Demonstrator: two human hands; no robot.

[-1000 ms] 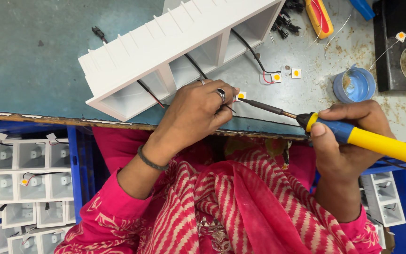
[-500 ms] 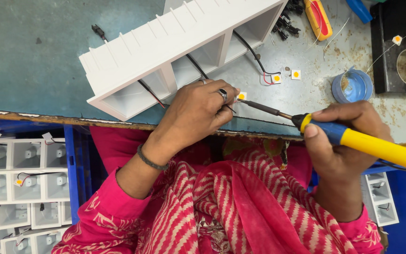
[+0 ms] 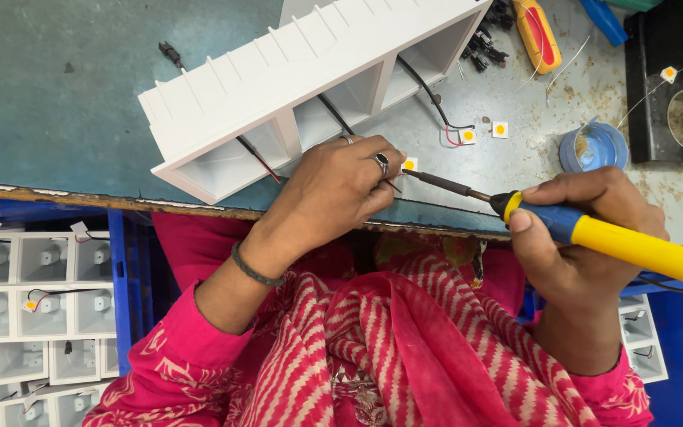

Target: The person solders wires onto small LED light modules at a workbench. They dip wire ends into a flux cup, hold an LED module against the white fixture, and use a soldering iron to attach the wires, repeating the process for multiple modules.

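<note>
white square housings (image 3: 41, 289) sit stacked in a blue crate (image 3: 124, 292) at the far left, below the bench edge, a few with small chips and thin wires inside. above them the bench (image 3: 57, 103) has a worn teal top with a chipped front rim. a long white three-cell housing (image 3: 294, 87) lies tilted across it, open cells facing the person, with black and red wires (image 3: 428, 95) running out of the cells.

just right of its near end, the left hand (image 3: 337, 194) rests at the bench edge with a dark band at the wrist and rings on two fingers; its fingers are curled down and pinched closed on a small square led chip (image 3: 410, 164) with a yellow centre, which lies on the bench right at the fingertips. the dark tip of the soldering iron (image 3: 586, 233) touches or all but touches that chip; i cannot tell which. two more chips (image 3: 484, 133) lie a little further back, the nearer one wired to the housing.

the right hand (image 3: 583, 249) is wrapped closed around the iron's blue and yellow handle, just off the bench edge. behind it sit a round blue tin (image 3: 592, 148), a yellow-and-red tool (image 3: 537, 32), and a black stand (image 3: 673, 87) holding a small metal cup.
</note>
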